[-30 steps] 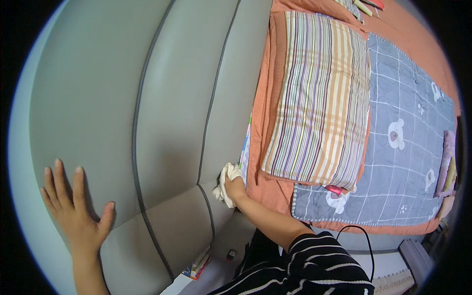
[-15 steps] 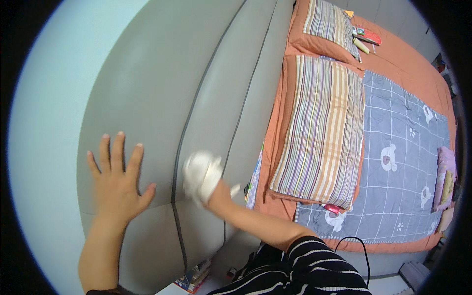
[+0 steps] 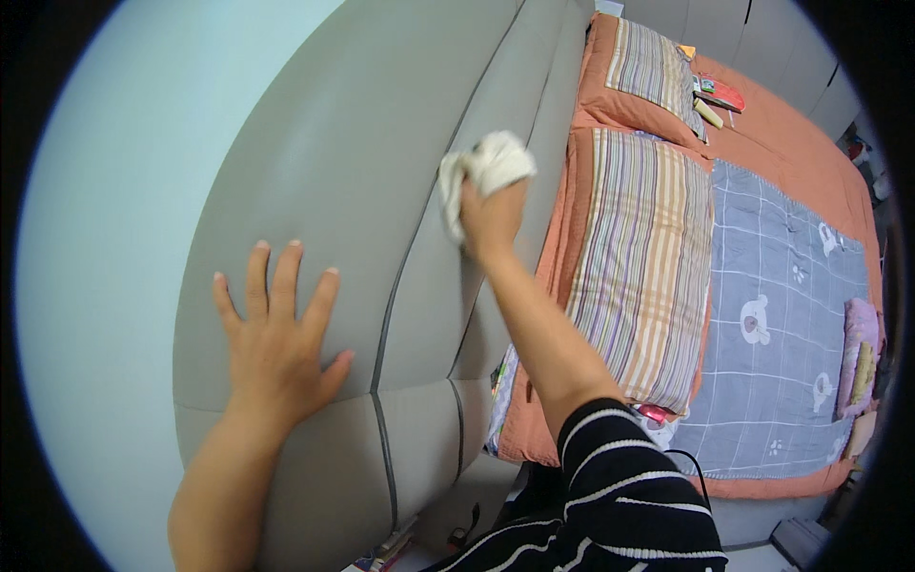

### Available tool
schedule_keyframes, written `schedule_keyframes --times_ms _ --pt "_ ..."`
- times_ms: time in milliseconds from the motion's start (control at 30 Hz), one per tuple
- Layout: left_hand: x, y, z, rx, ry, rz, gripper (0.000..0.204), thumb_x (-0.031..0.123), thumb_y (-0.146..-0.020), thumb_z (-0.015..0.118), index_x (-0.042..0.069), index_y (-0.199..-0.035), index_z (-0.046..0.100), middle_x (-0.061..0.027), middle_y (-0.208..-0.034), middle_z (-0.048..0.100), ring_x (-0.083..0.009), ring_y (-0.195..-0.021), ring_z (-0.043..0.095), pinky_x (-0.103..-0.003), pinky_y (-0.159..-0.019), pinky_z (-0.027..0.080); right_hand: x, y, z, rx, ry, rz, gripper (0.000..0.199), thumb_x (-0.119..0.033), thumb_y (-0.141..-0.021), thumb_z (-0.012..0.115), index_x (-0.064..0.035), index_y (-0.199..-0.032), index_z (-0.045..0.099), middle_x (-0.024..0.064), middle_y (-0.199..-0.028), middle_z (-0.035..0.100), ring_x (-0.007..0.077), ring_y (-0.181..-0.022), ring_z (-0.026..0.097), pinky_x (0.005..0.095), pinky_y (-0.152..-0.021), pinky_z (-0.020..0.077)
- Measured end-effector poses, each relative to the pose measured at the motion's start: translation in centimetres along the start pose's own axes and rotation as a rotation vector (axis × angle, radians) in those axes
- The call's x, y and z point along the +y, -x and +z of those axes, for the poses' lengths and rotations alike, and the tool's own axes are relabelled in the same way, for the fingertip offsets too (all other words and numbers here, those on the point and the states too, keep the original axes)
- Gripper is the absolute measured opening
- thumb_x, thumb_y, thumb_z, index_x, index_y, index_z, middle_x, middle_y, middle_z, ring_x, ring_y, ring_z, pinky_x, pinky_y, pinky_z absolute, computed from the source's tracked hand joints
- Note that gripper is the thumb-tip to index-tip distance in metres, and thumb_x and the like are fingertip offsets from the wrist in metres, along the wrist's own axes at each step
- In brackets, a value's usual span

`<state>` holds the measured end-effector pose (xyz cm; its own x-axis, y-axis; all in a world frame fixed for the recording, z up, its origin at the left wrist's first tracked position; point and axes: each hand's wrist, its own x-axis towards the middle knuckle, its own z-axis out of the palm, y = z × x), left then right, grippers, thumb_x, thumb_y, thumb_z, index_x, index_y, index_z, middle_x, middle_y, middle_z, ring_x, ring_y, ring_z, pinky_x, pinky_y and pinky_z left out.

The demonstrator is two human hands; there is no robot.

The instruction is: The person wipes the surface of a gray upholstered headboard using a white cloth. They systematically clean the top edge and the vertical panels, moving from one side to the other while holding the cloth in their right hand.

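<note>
A grey padded headboard [image 3: 315,191] with dark seams stands along the bed. My left hand [image 3: 283,357] rests flat against it with the fingers spread, holding nothing. Farther up, my right hand [image 3: 496,217] is closed on a crumpled white cloth [image 3: 500,164] and presses it to the padded panels between two seams. The cloth hides most of my right fingertips and is slightly blurred.
Right of the headboard, a bed has orange sheets [image 3: 777,124], striped pillows [image 3: 648,257] and a grey bear-patterned quilt [image 3: 810,286]. A red object [image 3: 724,95] lies beyond the pillows. Pale wall [image 3: 105,238] borders the left side. A dark cable [image 3: 694,467] curves near my sleeve.
My right hand has moved up and away along the headboard with the white cloth. My left hand stays spread on the surface; the whole view has shifted a little.
</note>
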<state>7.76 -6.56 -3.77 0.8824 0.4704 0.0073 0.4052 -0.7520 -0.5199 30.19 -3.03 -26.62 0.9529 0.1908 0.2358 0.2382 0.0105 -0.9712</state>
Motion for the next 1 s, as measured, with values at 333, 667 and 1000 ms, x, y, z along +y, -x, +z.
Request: schedule_keyframes --times_ms 333,667,1000 --pt "-0.5 0.0 0.4 -0.014 -0.007 0.026 0.08 0.033 -0.059 0.083 0.015 -0.13 0.052 -0.0177 -0.146 0.032 -0.0405 -0.138 0.023 -0.068 -0.105 0.017 3.4 14.7 -6.7 -1.035 -0.24 -0.284 0.055 -0.031 -0.077 0.072 -0.0122 -0.125 0.055 0.0152 -0.121 0.059 0.0329 -0.111 0.059 0.0409 -0.09 0.0492" --pt "-1.2 0.4 0.0 0.036 0.049 0.092 0.076 0.038 -0.063 0.079 0.015 -0.131 0.052 -0.0178 -0.144 0.034 -0.0399 -0.138 0.023 -0.068 -0.105 0.017 -1.4 -4.5 -0.1 -0.301 0.015 0.326 0.05 -0.017 -0.076 0.069 -0.0049 -0.122 0.054 0.0179 -0.123 0.058 0.0375 -0.109 0.057 0.0422 -0.09 0.0468" --pt "-3.0 1.9 -2.5 -0.136 0.091 0.126 0.074 0.044 -0.075 0.072 0.013 -0.137 0.047 -0.0174 -0.149 0.03 -0.0379 -0.141 0.018 -0.064 -0.109 0.016 -8.0 9.9 -7.5 -0.908 -0.033 -0.384 0.066 -0.022 -0.071 0.077 -0.0059 -0.13 0.053 0.0164 -0.13 0.056 0.0344 -0.122 0.052 0.0406 -0.103 0.0403"
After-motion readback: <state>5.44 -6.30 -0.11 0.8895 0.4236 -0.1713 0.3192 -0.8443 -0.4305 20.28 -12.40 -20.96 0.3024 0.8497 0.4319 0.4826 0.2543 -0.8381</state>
